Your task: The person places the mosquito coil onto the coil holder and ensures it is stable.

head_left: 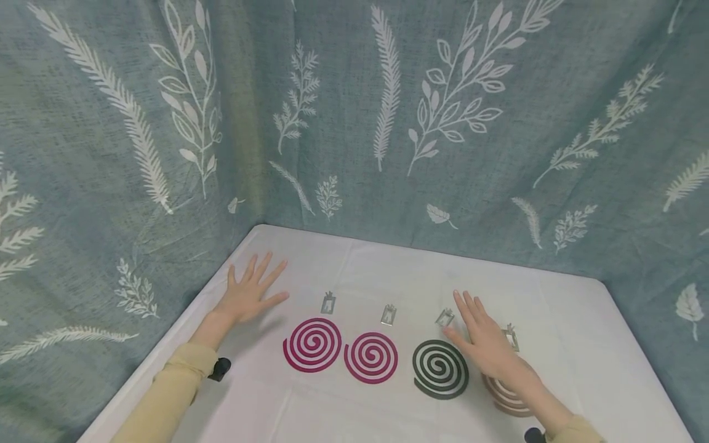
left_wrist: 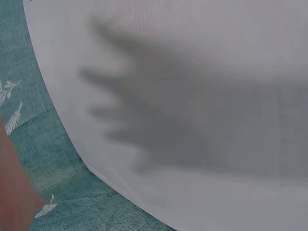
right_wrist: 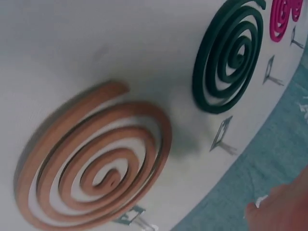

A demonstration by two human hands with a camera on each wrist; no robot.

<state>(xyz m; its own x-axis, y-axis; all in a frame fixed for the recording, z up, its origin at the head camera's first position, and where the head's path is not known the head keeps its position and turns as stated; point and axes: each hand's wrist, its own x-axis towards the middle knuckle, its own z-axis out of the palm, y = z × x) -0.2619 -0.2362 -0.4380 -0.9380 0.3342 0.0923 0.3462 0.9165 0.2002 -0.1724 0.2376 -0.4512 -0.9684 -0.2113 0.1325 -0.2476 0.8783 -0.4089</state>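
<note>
The left hand hovers above the desk, fingers splayed and empty; the right hand, its fingers straight and gripping nothing, hangs over part of the brown coil; beside that, the dark green coil and two magenta coils lie flat, matte spirals in a row; thin metal stands sit just behind, seemingly one per coil; leaf-patterned blue-green curtains hang beyond.

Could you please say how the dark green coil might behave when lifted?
The dark green coil has a slim strand, so it may be fragile. Lying flat on the table, it seems unlikely to roll; its gaps suggest lightness.
</note>
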